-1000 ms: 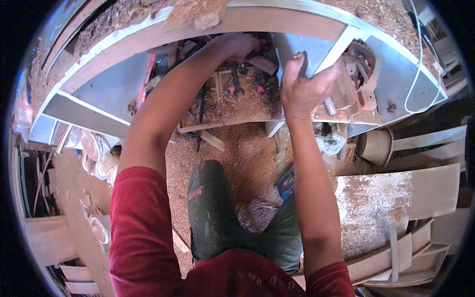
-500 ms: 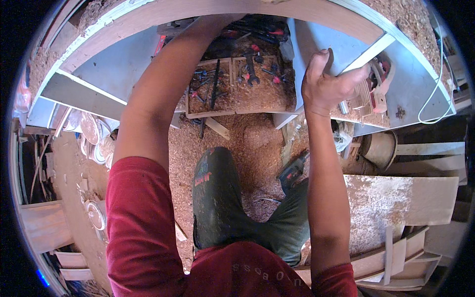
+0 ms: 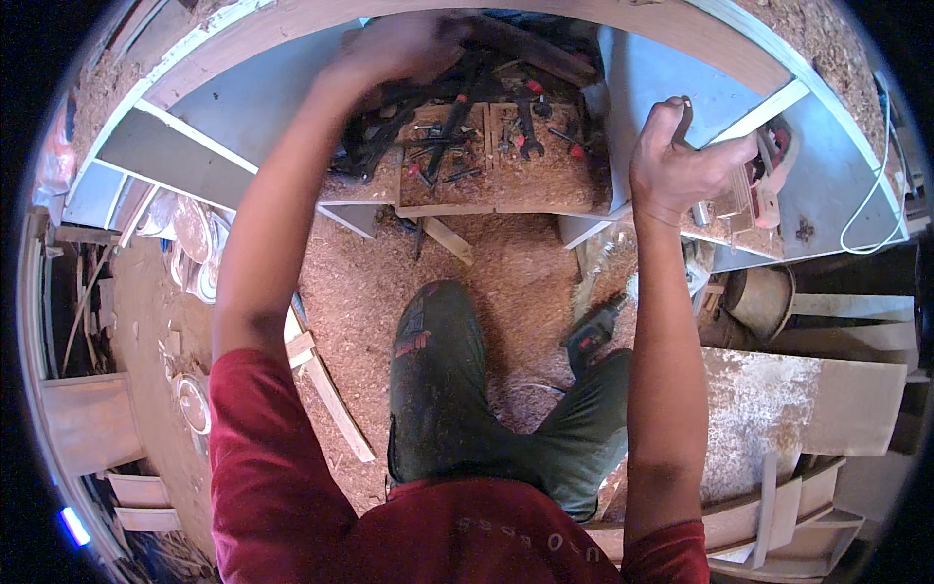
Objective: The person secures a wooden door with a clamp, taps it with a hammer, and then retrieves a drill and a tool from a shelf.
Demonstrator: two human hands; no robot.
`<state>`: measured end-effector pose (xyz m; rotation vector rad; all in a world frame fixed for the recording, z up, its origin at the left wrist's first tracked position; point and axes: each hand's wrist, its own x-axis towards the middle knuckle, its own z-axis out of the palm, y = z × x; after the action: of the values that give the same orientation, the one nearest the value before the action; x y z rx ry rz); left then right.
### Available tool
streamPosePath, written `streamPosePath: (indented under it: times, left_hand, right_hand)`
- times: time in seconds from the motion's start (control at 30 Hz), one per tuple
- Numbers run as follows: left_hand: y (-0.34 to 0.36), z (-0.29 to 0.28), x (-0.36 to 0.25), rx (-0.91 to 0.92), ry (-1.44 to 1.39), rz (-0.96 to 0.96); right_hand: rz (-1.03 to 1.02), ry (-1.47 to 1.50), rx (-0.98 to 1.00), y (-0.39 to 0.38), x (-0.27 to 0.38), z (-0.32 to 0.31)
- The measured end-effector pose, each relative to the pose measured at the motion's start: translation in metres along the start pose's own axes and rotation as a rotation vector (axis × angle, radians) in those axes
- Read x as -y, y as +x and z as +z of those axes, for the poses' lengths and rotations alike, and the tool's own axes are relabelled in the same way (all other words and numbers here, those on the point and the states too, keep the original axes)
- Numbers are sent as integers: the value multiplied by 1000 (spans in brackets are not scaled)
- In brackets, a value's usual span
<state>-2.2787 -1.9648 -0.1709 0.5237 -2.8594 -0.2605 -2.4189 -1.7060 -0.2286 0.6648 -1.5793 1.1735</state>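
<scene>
My left hand point(image 3: 409, 49) is smeared by motion over a heap of dark tools in the middle compartment, so its fingers cannot be read. A dark, long piece point(image 3: 533, 51) lies just right of it; whether I hold it is unclear. My right hand point(image 3: 686, 164) straddles the white-edged shelf divider point(image 3: 769, 105), thumb on one side and fingers on the other. Below the left hand, a shallow wooden tray point(image 3: 448, 208) contains small bits and a black bar point(image 3: 449, 131). An open-ended wrench point(image 3: 526, 131) lies among sawdust in the tray's right section.
A red-and-wood tool point(image 3: 769, 195) sits in the compartment beside my right hand. Sawdust covers the floor point(image 3: 516, 253), where a dark power tool point(image 3: 592, 336) lies by my leg. Wood strips point(image 3: 326, 389) lie at left; a dusty board point(image 3: 778, 399) and a bucket point(image 3: 759, 302) are at right.
My left hand has drawn back from under the top board and now shows, blurred. Dark tools at the compartment's left have come into sight. My right hand keeps its place on the divider.
</scene>
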Motion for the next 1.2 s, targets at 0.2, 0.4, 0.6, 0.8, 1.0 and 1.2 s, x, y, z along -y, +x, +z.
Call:
streamPosePath:
  times: [0.2,0.4,0.6,0.8,1.0,1.2]
  left_hand:
    - [-102,-3,63,-10,8,-108]
    - [-116,26,43,-69,574,-7]
    - [-116,44,44,-85,567,-48]
    - [-149,65,37,-348,339,6]
    - [-158,94,23,-406,141,-141]
    - [-173,98,7,-363,6,-236]
  right_hand:
    - [71,7,85,0,11,-4]
    - [63,-17,57,2,14,-2]
    - [108,40,48,1,18,-2]
    - [39,2,64,-2,9,-3]
    - [42,-27,76,-3,10,-3]
    - [54,6,68,-1,12,-3]
